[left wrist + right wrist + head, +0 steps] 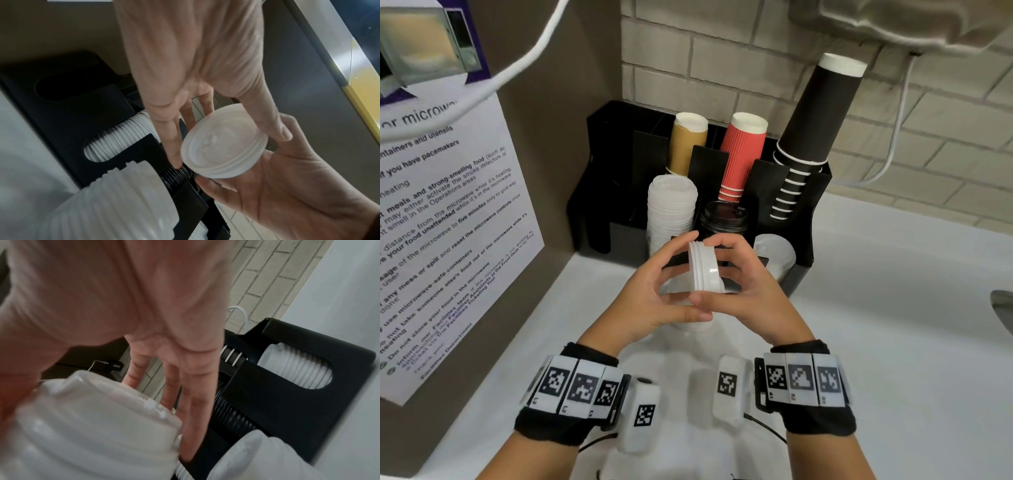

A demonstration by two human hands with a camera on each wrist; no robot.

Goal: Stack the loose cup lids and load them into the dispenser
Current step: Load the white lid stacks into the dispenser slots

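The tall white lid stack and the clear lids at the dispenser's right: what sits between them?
A stack of black lids, seen in the head view.

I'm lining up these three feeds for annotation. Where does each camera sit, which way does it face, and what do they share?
Head: worn on the head, looking forward and down at the black dispenser on the counter; both hands and wristbands show.
Left wrist: looks along the left hand at the small stack of white lids; the right hand shows too.
Right wrist: looks along the right hand's palm and fingers at the blurred lids and dispenser.
Shared: all three show the held lids and the dispenser.
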